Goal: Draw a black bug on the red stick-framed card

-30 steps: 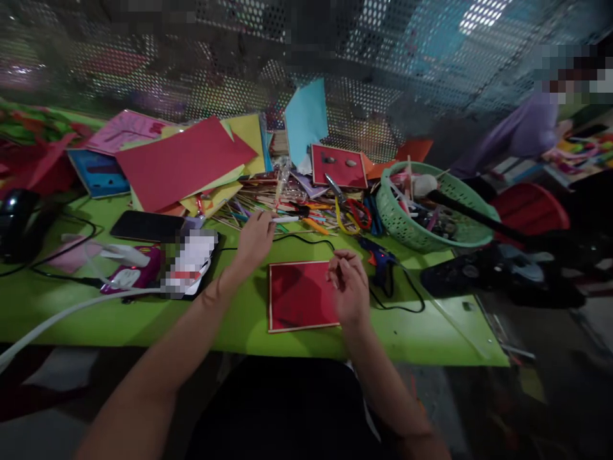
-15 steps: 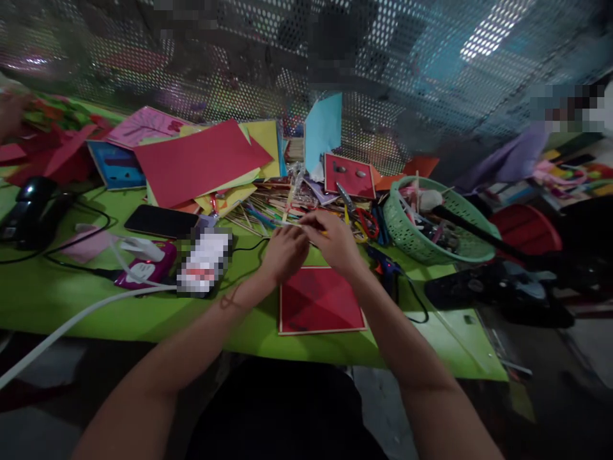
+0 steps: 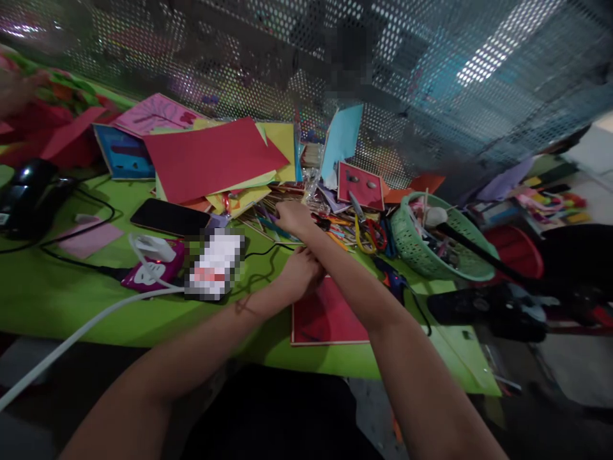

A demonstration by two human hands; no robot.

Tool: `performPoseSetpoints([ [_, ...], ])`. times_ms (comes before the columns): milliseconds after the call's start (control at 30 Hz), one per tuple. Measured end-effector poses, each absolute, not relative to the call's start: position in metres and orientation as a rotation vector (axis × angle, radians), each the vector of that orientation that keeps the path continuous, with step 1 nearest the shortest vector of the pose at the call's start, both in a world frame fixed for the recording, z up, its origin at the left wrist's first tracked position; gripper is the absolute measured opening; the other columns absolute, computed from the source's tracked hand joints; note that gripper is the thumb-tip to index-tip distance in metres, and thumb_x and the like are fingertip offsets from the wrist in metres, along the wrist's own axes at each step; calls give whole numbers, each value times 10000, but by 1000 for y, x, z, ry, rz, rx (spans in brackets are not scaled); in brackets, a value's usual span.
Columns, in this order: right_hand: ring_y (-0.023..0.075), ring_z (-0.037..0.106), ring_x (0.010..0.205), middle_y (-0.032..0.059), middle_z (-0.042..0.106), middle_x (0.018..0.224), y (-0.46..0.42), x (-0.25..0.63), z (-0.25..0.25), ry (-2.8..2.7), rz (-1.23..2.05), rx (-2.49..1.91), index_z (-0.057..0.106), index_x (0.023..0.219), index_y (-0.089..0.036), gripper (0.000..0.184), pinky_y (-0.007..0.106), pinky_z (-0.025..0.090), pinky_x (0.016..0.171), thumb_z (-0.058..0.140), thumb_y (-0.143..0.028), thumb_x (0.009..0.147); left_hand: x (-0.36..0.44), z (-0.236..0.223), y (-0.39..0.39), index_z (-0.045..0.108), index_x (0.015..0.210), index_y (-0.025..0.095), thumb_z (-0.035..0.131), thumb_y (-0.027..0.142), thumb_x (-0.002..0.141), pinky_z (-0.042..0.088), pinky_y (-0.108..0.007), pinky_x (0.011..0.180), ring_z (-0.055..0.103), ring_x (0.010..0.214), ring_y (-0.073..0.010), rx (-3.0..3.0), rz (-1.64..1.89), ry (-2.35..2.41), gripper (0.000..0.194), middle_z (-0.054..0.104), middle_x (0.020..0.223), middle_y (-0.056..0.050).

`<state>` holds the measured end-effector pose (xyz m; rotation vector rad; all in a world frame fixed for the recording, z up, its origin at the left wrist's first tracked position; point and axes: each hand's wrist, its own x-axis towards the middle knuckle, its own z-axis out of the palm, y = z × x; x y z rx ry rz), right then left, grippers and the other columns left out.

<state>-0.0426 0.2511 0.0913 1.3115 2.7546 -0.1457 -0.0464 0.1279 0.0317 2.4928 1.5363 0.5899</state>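
My right hand [image 3: 294, 218] reaches across to the left over a pile of thin sticks [image 3: 261, 217], its fingers bent down among them. Whatever those fingers grip is hidden. Closer to me, my left hand [image 3: 304, 273] is closed, partly tucked under my right forearm, and I cannot make out what it holds. It sits at the upper left edge of a red card panel [image 3: 325, 319] with a pale border, which lies flat on the green tabletop [image 3: 258, 338]. Yellow and red-handled scissors [image 3: 366, 233] lie right of the sticks, with a glue gun [image 3: 393, 275] near my right forearm.
Stacked coloured paper [image 3: 205, 153] and a dark phone [image 3: 170, 217] lie left of the sticks. A lit phone [image 3: 216, 262] and a purple power socket [image 3: 156, 268] with a white cable are nearer. On the right stands a green basket [image 3: 407, 243] of supplies.
My hands were together over the sticks' near edge. Now my right hand has moved left into the pile, and my left hand has drawn back toward the red panel, under my right forearm.
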Motion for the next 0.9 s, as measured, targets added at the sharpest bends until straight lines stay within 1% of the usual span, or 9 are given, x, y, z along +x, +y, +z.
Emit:
performPoseSetpoints([
  [133,417,788,1394,269,852,1409,251,-40,93,2761,-125,1347,829,1360,-124,366,461,608,1148,652,-112,1040,-49,35,125,905,1079,176,774,148,994,587,-478,1086,799,1128,-298,2474,617,1552,159,877,1127,-162],
  [233,367,827,1246,213,884,1323,259,-24,100,2818,-216,1422,815,1316,-167,292,443,616,1080,657,-166,1070,-53,42,123,879,1063,192,742,185,1037,582,-476,1022,785,1136,-309,2439,665,1614,140,868,1116,-141],
  [333,280,805,1033,105,897,1115,268,14,108,2979,-690,1547,828,1116,-200,177,381,598,963,717,-176,981,-61,51,123,832,1123,197,684,229,1090,568,-492,1016,762,1164,-337,2352,769,1761,154,846,1139,-147],
  [433,224,717,853,23,830,907,267,68,116,3083,-1176,1658,821,968,-206,140,365,558,893,711,-239,888,-74,60,125,756,1320,183,589,258,1147,544,-531,1096,710,1309,-372,2207,949,1949,252,795,1370,-204],
  [533,199,662,810,-4,787,841,245,121,121,2993,-1623,1750,820,911,-211,168,344,530,842,736,-327,822,-84,63,129,646,1567,199,608,295,1153,491,-533,1224,643,1480,-375,2051,1231,2072,427,709,1612,-202],
  [600,185,628,777,-6,766,819,224,146,122,2919,-1765,1802,831,904,-212,212,326,498,782,759,-387,809,-86,62,132,601,1658,221,647,297,1136,492,-515,1217,656,1483,-372,2079,1218,2030,530,706,1649,-180],
  [667,175,613,769,-4,760,823,203,160,121,2875,-1859,1840,834,896,-216,231,316,491,763,794,-424,804,-83,59,135,681,1588,254,630,298,1148,500,-503,1180,717,1392,-355,2221,1038,1891,445,786,1534,-151],
  [767,160,584,723,-12,723,776,177,167,114,2816,-2062,1956,819,855,-233,285,290,474,699,865,-510,809,-75,55,135,808,1319,243,586,312,1177,517,-482,1116,778,1223,-329,2384,818,1689,272,863,1236,-130],
  [900,160,580,669,-6,684,719,152,163,100,2642,-2442,1979,828,911,-242,518,284,491,636,881,-749,816,-64,53,129,807,1151,218,595,334,1177,550,-438,1016,791,1108,-318,2448,729,1579,243,851,1098,-121],
])
